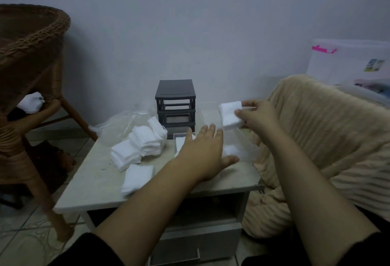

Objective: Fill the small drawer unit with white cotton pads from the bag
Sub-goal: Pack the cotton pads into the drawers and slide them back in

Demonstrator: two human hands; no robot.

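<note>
Right hand point(261, 116), pad stack point(229, 116) near-upright

Wicker chair point(31, 59), beige blanket point(320, 139)

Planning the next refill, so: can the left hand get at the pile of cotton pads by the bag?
Probably yes. The left hand is open and empty above the clear drawer, and the pile of cotton pads lies uncovered on the table to its left, nothing between them.
</note>
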